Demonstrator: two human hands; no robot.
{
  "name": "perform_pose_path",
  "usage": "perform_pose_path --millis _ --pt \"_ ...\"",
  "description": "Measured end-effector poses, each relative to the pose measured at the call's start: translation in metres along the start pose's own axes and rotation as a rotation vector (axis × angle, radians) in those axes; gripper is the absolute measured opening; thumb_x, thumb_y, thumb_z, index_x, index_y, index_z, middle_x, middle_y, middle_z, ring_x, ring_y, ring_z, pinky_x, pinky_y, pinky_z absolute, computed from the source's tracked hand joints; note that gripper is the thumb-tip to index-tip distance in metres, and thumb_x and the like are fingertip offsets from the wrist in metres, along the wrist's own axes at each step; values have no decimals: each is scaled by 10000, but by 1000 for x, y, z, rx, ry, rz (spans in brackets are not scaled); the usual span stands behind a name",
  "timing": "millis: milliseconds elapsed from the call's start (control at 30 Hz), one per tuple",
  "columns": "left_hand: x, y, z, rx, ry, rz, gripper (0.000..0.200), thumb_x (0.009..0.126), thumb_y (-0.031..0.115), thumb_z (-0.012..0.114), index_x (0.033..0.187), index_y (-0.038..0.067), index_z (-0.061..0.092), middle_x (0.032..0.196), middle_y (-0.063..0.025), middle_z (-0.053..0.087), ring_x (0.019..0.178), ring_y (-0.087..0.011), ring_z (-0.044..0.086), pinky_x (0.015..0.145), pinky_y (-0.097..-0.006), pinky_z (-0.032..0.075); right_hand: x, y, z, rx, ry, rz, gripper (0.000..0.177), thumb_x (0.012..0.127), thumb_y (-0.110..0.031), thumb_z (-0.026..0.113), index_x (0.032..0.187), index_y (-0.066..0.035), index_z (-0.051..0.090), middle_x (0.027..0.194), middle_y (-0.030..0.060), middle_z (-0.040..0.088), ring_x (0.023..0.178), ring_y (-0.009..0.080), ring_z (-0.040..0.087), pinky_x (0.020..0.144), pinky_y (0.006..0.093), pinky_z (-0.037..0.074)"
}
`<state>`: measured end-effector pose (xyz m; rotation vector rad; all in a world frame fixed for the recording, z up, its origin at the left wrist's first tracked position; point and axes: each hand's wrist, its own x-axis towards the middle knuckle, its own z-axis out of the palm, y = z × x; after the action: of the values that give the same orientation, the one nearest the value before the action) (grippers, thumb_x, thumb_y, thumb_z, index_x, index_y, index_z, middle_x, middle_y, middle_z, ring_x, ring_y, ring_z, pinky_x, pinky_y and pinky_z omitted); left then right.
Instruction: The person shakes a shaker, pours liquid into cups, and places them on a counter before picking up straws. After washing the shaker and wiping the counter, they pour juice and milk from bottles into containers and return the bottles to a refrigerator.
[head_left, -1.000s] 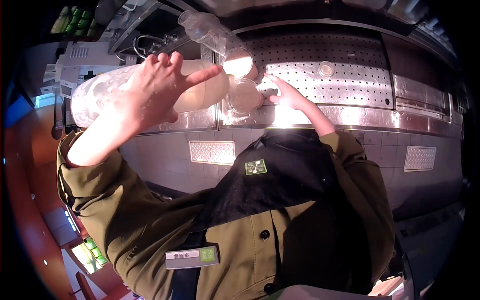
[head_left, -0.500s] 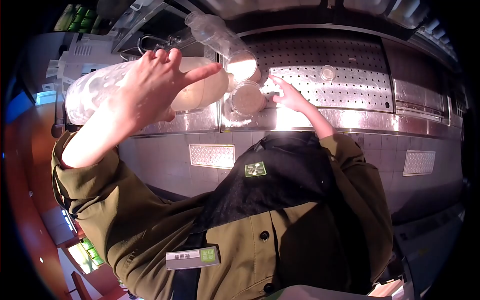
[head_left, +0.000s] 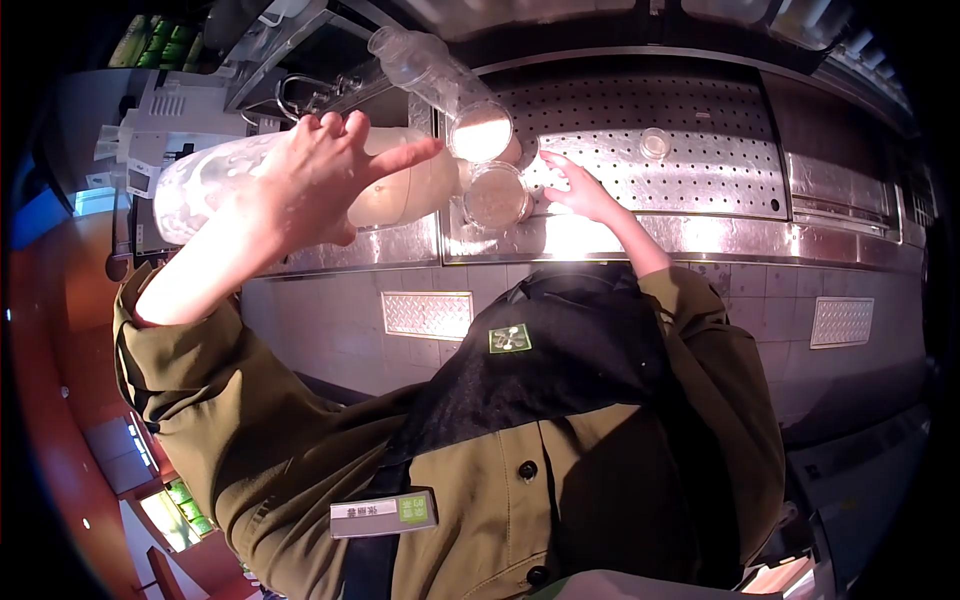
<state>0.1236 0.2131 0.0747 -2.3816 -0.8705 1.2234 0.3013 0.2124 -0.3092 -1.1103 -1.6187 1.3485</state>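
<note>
My left hand is closed around a large translucent jug, its index finger stretched along the side. The jug lies tipped far over, whitish film on its wall and pale liquid toward its right end. That end reaches a clear cup with a pale beige content or surface. Just behind stands a second clear cup, brightly lit on top. To the right of the nearer cup is my right hand, its fingers apart and nothing between them, fingertips close to the cup's rim.
A clear ridged bottle-like container stands behind the cups. A small round clear item sits on the perforated metal drain tray. Behind the jug is a metal tap. The steel counter's front edge runs close before my apron.
The jug's far left end has shifted to the right, and my left hand has moved slightly with it. My right hand and the cups stay nearly the same.
</note>
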Motion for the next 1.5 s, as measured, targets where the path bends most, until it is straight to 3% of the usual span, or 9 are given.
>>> perform_pose_path --millis 767,867,1067,1133,1233,1267,1333,1467,1500 --pt "29 27 84 -331 89 21 1116 450 131 794 1384 390 241 1254 -231 419 1118 -368 461 937 -426 387 -3 6 5 -8 50 -22 559 785 -160 611 1297 -45 418 1233 138 520 1122 234 510 939 348 407" --pt "24 28 112 -429 232 51 1093 494 144 802 1394 363 222 1107 -183 487 1038 -349 498 895 -415 413 4 -1 -3 20 26 36 577 782 -159 615 1305 -37 403 1249 139 507 1121 234 510 938 348 409" --pt "24 52 208 -971 596 -90 1070 570 300 819 1405 79 188 1325 -224 342 1221 -366 376 1018 -427 332 17 -20 -9 84 26 -1 663 764 -133 636 1343 -36 329 1299 144 462 1139 251 494 936 348 412" --pt "32 83 229 -1616 828 -237 1216 504 292 855 1417 39 92 1361 -228 293 1257 -336 342 1045 -419 296 27 -23 -9 40 36 -17 686 760 -119 637 1355 -44 304 1308 151 451 1144 261 489 935 344 412" --pt "46 95 232 -1641 1085 -605 1321 508 286 864 1411 41 -67 1428 -204 138 1299 -301 258 1067 -411 261 43 -35 -9 -80 -11 46 778 722 -152 667 1375 -68 254 1344 162 403 1184 270 451 956 360 392" --pt "51 92 217 -1685 1268 -607 1306 513 150 861 1412 88 -85 1406 -191 157 1275 -286 275 1048 -423 283 49 -39 -9 -125 -29 82 796 713 -161 674 1379 -73 246 1353 162 392 1195 271 441 963 364 385" --pt "74 86 232 -1736 1440 -754 1327 477 196 871 1411 37 -59 1434 -193 107 1310 -297 219 1085 -413 221 65 -15 -2 -221 -31 -115 872 706 -216 718 1391 -63 200 1342 237 360 1248 333 377 999 381 372" --pt "108 75 228 -1613 1505 -956 1286 496 168 855 1404 4 -41 1424 -210 122 1318 -300 201 1080 -405 215 69 -88 7 -268 -48 59 894 689 -124 710 1388 -33 160 1272 228 453 1182 322 458 961 373 416" --pt "117 69 228 -1615 1544 -960 1287 497 184 863 1403 10 -34 1417 -203 129 1315 -295 205 1075 -403 222 74 -90 8 -147 -100 179 1152 581 -343 831 1402 -20 91 1342 201 372 1258 257 363 1048 364 305"
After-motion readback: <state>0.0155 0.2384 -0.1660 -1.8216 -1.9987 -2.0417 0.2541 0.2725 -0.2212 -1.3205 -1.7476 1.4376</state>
